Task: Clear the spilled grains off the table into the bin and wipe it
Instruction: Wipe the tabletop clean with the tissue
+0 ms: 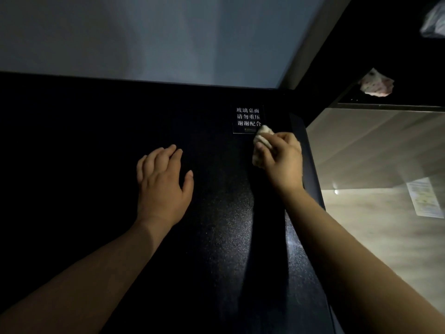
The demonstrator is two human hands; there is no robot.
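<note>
**Surface finishes.** The table top (216, 249) is shown as a dark, smooth, hard surface, finely speckled and glossy where light is caught. It is named as glass by the white print on the small sign (247, 119), itself a thin, shiny, clear-looking plate. The wad (261, 143) gripped in the right hand (283, 160) is seen as pale, soft, crumpled and matt; paper and cloth cannot be told apart. The wall (144, 37) is rendered smooth and matt. The floor (385, 225) is marked by a pale wood grain with a satin sheen, and a light is mirrored in it. A second crumpled piece (376, 84), faintly patterned, appears matt.
</note>
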